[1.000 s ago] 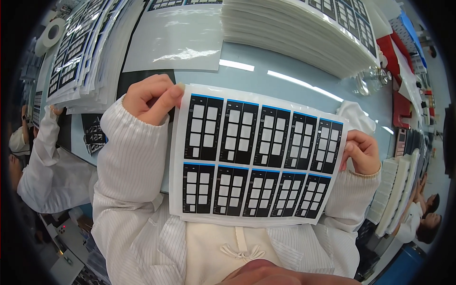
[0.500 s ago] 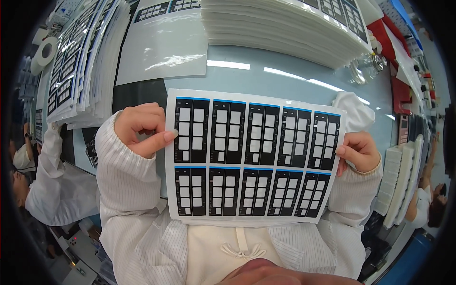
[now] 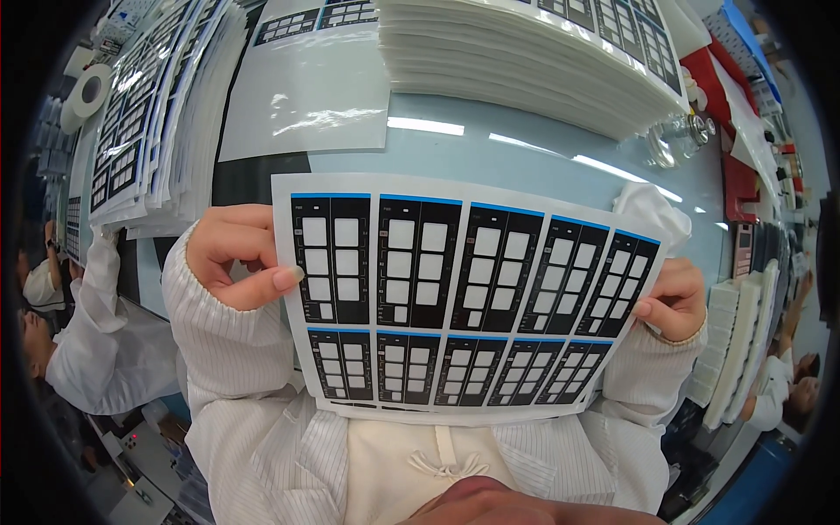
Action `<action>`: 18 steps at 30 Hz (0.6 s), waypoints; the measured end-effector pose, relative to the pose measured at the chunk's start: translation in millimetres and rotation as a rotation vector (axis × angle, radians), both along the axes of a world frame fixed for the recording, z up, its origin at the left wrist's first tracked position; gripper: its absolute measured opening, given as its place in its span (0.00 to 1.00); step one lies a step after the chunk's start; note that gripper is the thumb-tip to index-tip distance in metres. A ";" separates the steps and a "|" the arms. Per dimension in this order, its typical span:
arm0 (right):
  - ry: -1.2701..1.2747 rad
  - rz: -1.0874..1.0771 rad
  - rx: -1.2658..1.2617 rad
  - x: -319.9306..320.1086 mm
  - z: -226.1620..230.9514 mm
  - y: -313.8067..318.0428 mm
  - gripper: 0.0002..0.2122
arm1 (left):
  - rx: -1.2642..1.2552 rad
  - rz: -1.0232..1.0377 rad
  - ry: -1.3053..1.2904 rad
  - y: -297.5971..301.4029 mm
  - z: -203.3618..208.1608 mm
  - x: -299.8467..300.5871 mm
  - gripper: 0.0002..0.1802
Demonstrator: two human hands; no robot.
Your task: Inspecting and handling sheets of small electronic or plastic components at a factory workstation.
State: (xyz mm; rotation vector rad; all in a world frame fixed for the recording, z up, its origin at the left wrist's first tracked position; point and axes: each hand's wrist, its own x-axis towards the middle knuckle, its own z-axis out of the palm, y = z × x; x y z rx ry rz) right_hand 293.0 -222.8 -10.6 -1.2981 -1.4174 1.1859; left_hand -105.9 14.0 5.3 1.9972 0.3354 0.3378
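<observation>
Between my two hands I hold up a white printed sheet [image 3: 374, 262] that bears two rows of black label panels with white squares and blue top edges. My left hand [image 3: 241, 260] pinches its left edge, thumb in front and fingers behind. At the right edge my right hand [image 3: 674, 299] has the same thumb-in-front pinch, its fingertips hidden behind the sheet. The sheet tilts, its upper edge nearer and its lower edge close to my chest. Behind its upper right corner lies a crumpled white cloth [image 3: 652, 210].
A tall stack of printed sheets [image 3: 516, 74] stands at the far side, with another stack [image 3: 140, 114] at the left. A glossy sheet [image 3: 315, 96] lies between them. At the right are a glass jar [image 3: 669, 144] and a calculator [image 3: 743, 245]. Co-workers sit on both sides.
The sheet's upper part has come closer and tilted, so its top row looks larger. My left hand has shifted slightly left, and my right hand a little lower.
</observation>
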 end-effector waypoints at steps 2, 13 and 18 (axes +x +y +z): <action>-0.019 0.001 -0.008 1.5 1.6 -0.5 0.09 | 0.002 -0.022 -0.011 2.4 0.4 -0.3 0.12; -0.031 -0.002 -0.011 1.9 2.0 -0.8 0.08 | 0.003 -0.057 -0.064 5.2 -1.8 0.0 0.11; -0.013 0.010 0.009 3.3 1.4 -1.1 0.08 | -0.007 -0.055 -0.047 3.2 -0.5 1.1 0.11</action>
